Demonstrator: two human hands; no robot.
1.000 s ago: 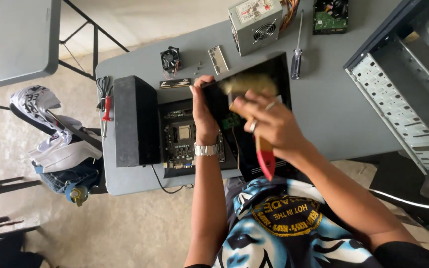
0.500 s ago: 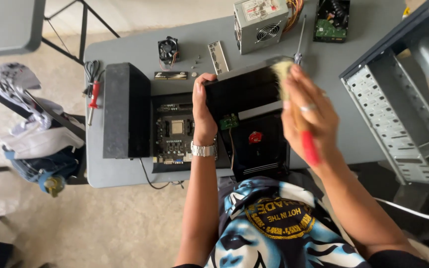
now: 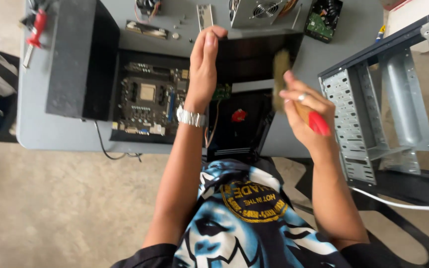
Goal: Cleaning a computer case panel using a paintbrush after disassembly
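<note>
The left hand (image 3: 203, 64) gripped the far left corner of a black panel (image 3: 254, 57) that stood tilted up over the grey table (image 3: 50, 131), fingers curled over its top edge (a metal watch (image 3: 190, 117) sat on the wrist). The right hand (image 3: 304, 111) was clenched round a brush (image 3: 294, 92) with a red handle, its pale bristles laid against the panel's right part.

Below the panel, between the arms, a dark case part with a red button (image 3: 239, 115) lay flat. To the left of it a motherboard (image 3: 150, 99) rested on the table, and a black box (image 3: 75, 57) stood just beside that. Behind the panel were a power supply (image 3: 256, 11) and a green drive board (image 3: 323, 15). A bare metal chassis (image 3: 388, 99) stood right of the table. A red-handled tool (image 3: 35, 27) lay at the table's far left corner.
</note>
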